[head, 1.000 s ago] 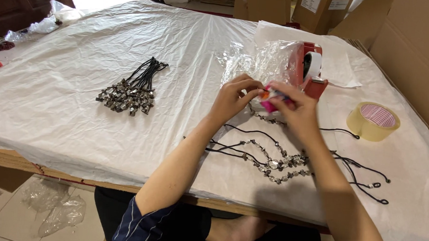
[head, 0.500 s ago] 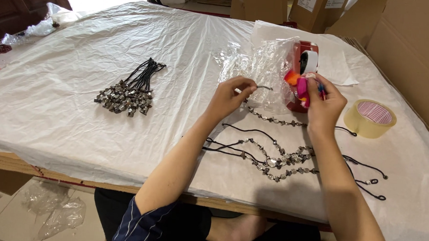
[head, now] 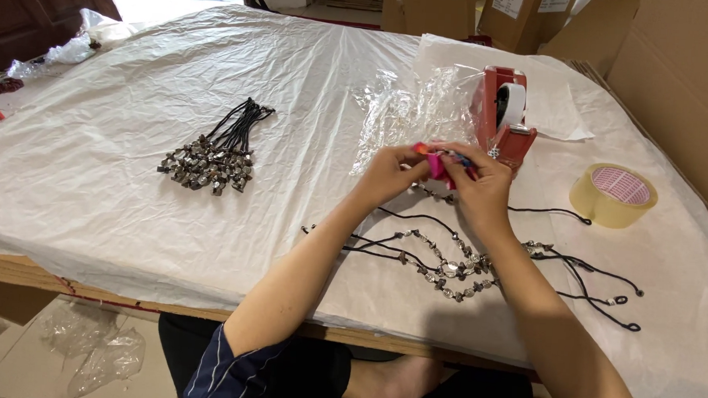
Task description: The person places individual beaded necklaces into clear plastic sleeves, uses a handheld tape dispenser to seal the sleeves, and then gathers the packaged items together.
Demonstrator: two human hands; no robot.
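left hand (head: 388,173) – right hand (head: 482,181) pinching pink-orange tag (head: 435,159) | beaded cord necklaces (head: 447,263) beneath

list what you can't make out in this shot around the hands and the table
Head view only:
- Pink item: mostly covered by the left hand and right hand; its kind is unclear.
- Each hand's grip: fingers overlap, so who pinches what is uncertain.
- Loose necklaces: partly under the right forearm.
- Bundled necklaces: beads too small to count.
- Cardboard boxes: cut off by the top edge.
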